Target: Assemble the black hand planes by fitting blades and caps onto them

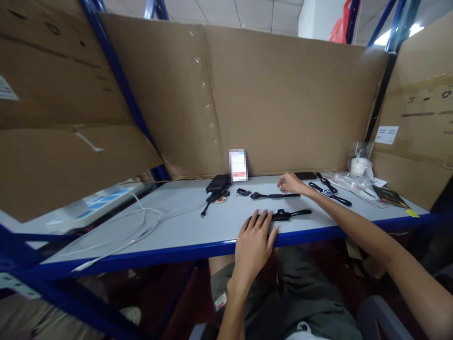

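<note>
Near the front edge of the table, my left hand (254,238) lies palm down with its fingers apart. Its fingers cover the left handle of a black spokeshave (282,215), whose middle and right handle stay visible. Farther back, my right hand (289,182) has its fingers curled together close to the tabletop; whatever is between them is hidden. Just in front of that hand lies a slim black tool (276,195), running left to right under the wrist. Small dark pieces (243,192) sit to the left of it.
More black spokeshaves (330,193) lie at the right, beside plastic bags (348,184) and a white cup (359,165). A lit phone (238,166) leans at the back near a black box (217,185). White cables (143,222) cross the left side. Cardboard walls (283,104) surround the table.
</note>
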Demonstrator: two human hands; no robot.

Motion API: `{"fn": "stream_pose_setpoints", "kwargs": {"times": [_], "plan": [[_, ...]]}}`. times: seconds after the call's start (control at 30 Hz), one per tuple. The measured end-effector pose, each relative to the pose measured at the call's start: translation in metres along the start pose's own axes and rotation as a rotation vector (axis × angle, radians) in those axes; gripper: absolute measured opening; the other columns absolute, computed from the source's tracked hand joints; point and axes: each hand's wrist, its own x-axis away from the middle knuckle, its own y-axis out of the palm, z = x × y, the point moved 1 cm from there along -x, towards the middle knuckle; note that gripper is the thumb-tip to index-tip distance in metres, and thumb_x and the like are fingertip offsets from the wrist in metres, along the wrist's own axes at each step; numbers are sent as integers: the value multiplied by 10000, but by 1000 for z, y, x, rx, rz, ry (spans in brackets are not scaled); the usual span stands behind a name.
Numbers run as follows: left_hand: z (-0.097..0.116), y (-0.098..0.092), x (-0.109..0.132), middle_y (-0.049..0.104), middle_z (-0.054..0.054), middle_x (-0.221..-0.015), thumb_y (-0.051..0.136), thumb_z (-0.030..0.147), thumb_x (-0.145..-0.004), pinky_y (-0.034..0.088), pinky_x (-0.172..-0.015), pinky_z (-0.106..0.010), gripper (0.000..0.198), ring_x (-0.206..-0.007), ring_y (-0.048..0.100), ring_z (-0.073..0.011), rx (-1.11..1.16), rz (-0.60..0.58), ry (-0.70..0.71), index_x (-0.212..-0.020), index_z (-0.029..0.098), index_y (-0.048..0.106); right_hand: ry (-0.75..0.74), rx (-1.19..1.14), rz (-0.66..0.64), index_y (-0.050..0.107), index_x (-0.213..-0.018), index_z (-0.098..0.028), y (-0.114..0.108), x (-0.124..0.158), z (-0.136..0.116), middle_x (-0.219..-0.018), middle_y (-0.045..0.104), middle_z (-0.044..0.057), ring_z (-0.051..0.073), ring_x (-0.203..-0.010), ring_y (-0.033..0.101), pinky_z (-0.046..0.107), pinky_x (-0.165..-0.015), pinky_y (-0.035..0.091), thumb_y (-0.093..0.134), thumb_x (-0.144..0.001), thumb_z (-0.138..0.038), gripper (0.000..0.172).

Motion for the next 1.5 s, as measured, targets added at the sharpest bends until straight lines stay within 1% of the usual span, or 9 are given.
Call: {"fn": "stream_pose_setpoints", "kwargs": {"times": [0.2,0.33,0.7,0.9,1.0,1.13,1.23,1.33,1.5], "plan": [[2,-1,-2,618,-83,-1479,469,371,-1060,445,-1147,-494,454,-1448,486,-335,-9,-6,-16,-1459,191,591,-166,-146,-82,727,-859,-164,-9,64,-25,-707,724,-19,137,-686,698,198,-648,501,722,-733,-43,175],[4,-2,-2,612,-83,-1485,475,366,-1058,438,-1149,-493,452,-1443,490,-340,-17,-11,-21,-1455,186,594,-281,-149,-37,714,-776,-177,-2,88,-33,-670,694,-18,142,-676,667,218,-662,473,651,-726,25,217],[3,2,-3,612,-98,-1482,488,362,-1053,437,-1155,-515,437,-1452,480,-347,8,3,-30,-1427,174,616,-328,-156,76,695,-760,-182,20,86,-20,-770,701,-6,141,-709,633,238,-711,472,663,-759,30,215],[1,2,-6,590,-89,-1504,511,334,-1033,427,-1176,-528,426,-1479,445,-344,37,-33,-56,-1406,166,628,-500,-6,139,695,-759,-167,27,85,-17,-806,698,26,161,-759,621,268,-765,454,590,-759,86,274],[1,1,-8,580,-79,-1513,515,297,-1021,416,-1192,-518,415,-1494,422,-341,30,-67,-70,-1391,155,636,-561,30,89,697,-748,-162,27,82,-18,-806,715,33,167,-793,635,267,-803,457,585,-761,90,276],[2,-1,-9,566,-86,-1526,525,316,-1026,412,-1196,-527,423,-1489,429,-343,23,-102,-71,-1393,137,635,-383,136,12,741,-879,-157,25,80,-26,-815,750,34,159,-761,672,234,-724,454,589,-782,41,268],[4,-2,-8,583,-83,-1511,525,315,-1032,420,-1188,-528,420,-1472,456,-337,27,-96,-61,-1402,150,634,-244,302,25,757,-944,-172,27,83,-37,-886,780,61,202,-866,707,254,-749,453,584,-802,-13,275],[4,-2,-7,606,-83,-1489,521,303,-1033,434,-1174,-518,410,-1461,471,-336,36,-66,-54,-1402,171,640,-202,364,51,754,-954,-161,31,89,-48,-1027,783,128,254,-964,712,290,-795,454,571,-823,-42,254],[2,2,-5,618,-75,-1479,518,310,-1033,444,-1160,-505,406,-1449,484,-335,42,-44,-43,-1398,185,644,-127,419,97,739,-1046,-130,37,95,-58,-1044,778,178,295,-941,726,328,-782,456,536,-887,-91,261]]}}
